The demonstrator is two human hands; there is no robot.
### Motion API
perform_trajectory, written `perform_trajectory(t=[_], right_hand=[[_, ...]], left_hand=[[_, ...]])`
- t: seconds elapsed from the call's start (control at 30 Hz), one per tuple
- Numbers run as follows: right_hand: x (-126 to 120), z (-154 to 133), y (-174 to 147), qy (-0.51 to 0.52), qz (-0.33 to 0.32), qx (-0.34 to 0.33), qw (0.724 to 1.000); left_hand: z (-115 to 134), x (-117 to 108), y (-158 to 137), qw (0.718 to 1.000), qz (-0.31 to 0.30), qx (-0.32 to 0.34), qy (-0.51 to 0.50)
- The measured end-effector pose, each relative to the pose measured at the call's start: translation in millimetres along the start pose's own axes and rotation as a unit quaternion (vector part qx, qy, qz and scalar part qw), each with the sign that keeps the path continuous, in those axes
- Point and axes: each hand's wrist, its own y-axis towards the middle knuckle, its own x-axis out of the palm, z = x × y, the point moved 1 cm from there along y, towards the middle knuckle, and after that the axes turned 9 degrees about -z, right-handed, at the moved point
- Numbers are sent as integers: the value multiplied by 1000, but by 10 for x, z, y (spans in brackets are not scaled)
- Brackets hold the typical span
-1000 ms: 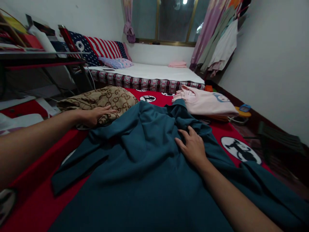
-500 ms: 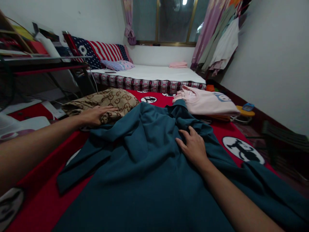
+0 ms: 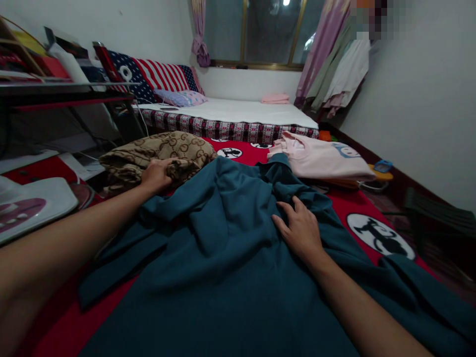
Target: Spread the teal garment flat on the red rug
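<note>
Your left hand went from lying flat to fingers curled, gripping the edge of the brown patterned cloth beside the teal garment; your right hand rests open, palm down on the garment's middle, spread over the red sheet

2 bare, sleeveless forearms

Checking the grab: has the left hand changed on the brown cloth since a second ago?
Yes. The left hand, flat on the brown cloth before, has closed its fingers, bunching the fabric. The right hand stays flat on the teal garment.
</note>
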Motion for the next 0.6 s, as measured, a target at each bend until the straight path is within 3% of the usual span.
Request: perform_trajectory(t=[0.13,0.37,0.6], right_hand=[[-1,-4,-7,2,2,-2,1000],[-11,-10,-22,4,2,0,1000],[-6,17,1,15,-7,5,1000]], left_hand=[[213,46,249,999,30,-31,-1],[628,89,745,994,7,-62,-86],[849,273,707,996,44,-1,-72]])
